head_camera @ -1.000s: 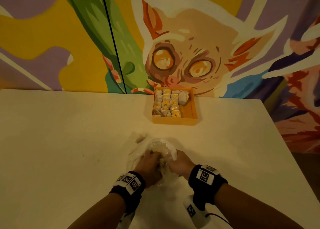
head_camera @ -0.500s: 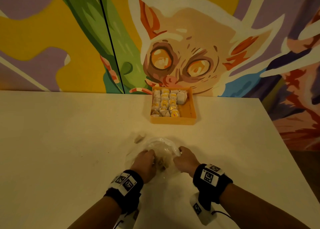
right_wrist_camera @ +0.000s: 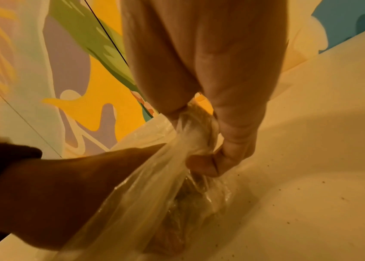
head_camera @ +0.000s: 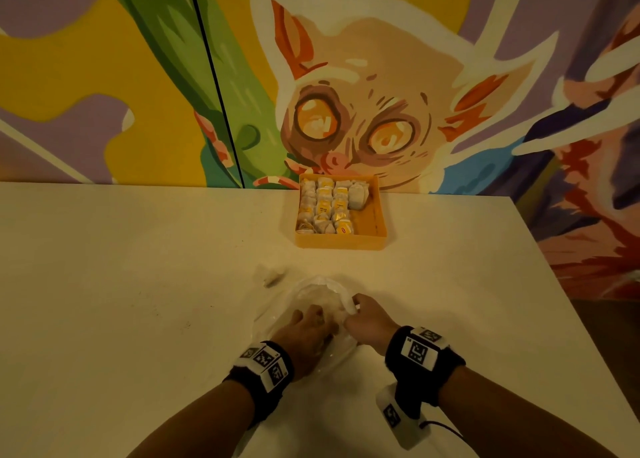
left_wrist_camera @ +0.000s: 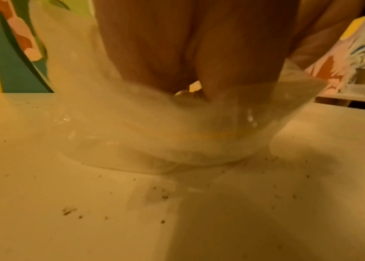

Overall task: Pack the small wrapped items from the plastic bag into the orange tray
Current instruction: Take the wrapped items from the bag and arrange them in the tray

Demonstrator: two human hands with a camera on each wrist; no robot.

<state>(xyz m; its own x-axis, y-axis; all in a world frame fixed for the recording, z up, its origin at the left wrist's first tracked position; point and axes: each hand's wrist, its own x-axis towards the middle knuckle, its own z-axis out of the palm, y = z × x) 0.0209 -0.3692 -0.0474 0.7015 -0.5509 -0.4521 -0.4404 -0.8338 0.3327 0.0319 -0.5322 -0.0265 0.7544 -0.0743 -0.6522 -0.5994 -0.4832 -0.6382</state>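
I log the bag as thin clear plastic film, glossy, creased and bunched where my right hand pinches it. Table: matt cream top, smooth, dusted with dark specks. Tray: orange, matt plastic by its look. Items inside: whitish crinkled paper-like wrap, some with yellow labels. Wristbands: black fuzzy cloth.

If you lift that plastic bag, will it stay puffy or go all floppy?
Probably floppy: the bag is thin, see-through film, bunched and creased where the right hand pinches it. It likely sags around whatever is left inside, since it already slumps flat on the table. It may feel slippery too; its surface looks glossy.
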